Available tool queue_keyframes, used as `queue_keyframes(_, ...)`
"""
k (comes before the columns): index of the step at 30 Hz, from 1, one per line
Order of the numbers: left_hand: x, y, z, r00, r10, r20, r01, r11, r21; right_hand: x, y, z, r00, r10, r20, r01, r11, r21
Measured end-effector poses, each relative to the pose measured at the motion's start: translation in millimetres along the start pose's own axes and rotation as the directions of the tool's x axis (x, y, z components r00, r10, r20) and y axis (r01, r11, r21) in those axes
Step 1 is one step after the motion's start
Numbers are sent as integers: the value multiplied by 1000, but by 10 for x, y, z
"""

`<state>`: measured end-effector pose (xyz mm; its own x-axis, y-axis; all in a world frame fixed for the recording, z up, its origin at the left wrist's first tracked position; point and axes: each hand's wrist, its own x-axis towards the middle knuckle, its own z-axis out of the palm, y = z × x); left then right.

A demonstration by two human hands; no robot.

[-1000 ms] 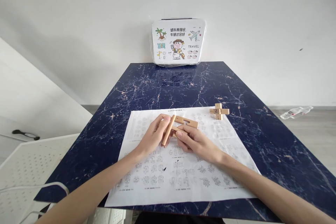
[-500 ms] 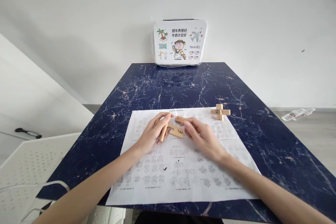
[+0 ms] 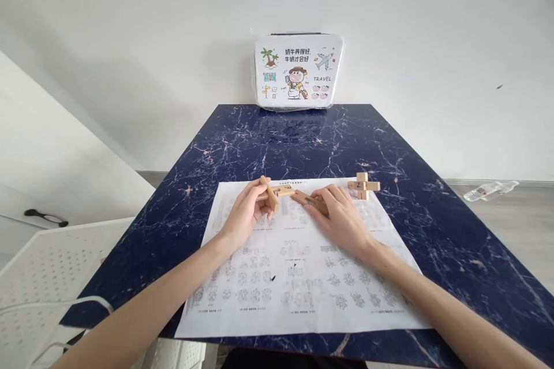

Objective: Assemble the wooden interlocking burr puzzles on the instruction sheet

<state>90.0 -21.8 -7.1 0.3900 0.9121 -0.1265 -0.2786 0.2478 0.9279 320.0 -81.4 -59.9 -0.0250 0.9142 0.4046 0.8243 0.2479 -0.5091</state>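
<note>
Over the upper part of a printed paper sheet (image 3: 311, 277), my left hand (image 3: 244, 207) is closed on crossed wooden puzzle pieces (image 3: 270, 195). One piece stands slanted across another, which carries a dark mark and points right. My right hand (image 3: 340, 216) pinches a single notched wooden puzzle piece (image 3: 310, 202) whose left end meets or nearly meets the marked piece; I cannot tell if they touch. Beyond my right hand, a cross-shaped wooden puzzle (image 3: 362, 185) with a black "2"-like mark sits at the sheet's far right corner.
A white case (image 3: 298, 72) with cartoon prints leans by the wall at the far edge of the dark blue marbled table (image 3: 294, 144). White perforated baskets (image 3: 56, 259) and a white cable (image 3: 86, 301) are at the left. A clear plastic bottle (image 3: 489, 189) lies on the floor at right.
My left hand has turned the crossed pieces, so the marked one now points up and right. My right hand has swung its piece round, showing its notch.
</note>
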Motion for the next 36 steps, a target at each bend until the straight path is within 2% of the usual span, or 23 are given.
queue_keyframes(5, 24, 1, -29, 999, 3, 32, -1, 998, -67, 35, -31, -58, 996, 70, 46, -72, 996, 47)
queue_keyframes(9, 28, 29, -56, 998, 13, 68, -9, 999, -53, 55, -35, -68, 995, 52, 87, -61, 993, 105)
queue_keyframes(12, 27, 58, -67, 994, 11, 110, -9, 1000, -21, 76, -46, -87, 997, 62, 49, -70, 981, 180)
queue_keyframes(14, 30, 70, -71, 990, 16, 144, -15, 1000, -5, 100, -76, -139, 990, 139, 23, -140, 946, 293)
queue_keyframes(16, 34, 75, -72, 986, 22, 165, -23, 1000, 3, 126, -123, -215, 967, 249, 48, -242, 850, 468)
queue_keyframes(17, 35, 74, -71, 985, 18, 172, -19, 1000, 6, 136, -149, -252, 959, 267, 95, -271, 765, 585)
queue_keyframes(19, 36, 69, -66, 984, 10, 180, -10, 1000, -4, 146, -198, -301, 948, 223, 229, -316, 550, 773)
queue_keyframes(21, 30, 59, -57, 980, 1, 201, 4, 1000, -23, 138, -237, -301, 935, 145, 323, -354, 363, 862)
queue_keyframes(24, 12, 44, -38, 968, -24, 250, 39, 998, -54, 111, -269, -234, 926, 48, 376, -377, 198, 905)
queue_keyframes(29, -12, 23, -15, 954, -69, 292, 115, 983, -143, 88, -264, -162, 926, -22, 377, -372, 114, 921)
queue_keyframes(36, -22, 5, 39, 963, -101, 251, 166, 954, -251, 69, -262, -173, 934, -111, 338, -326, 112, 939)
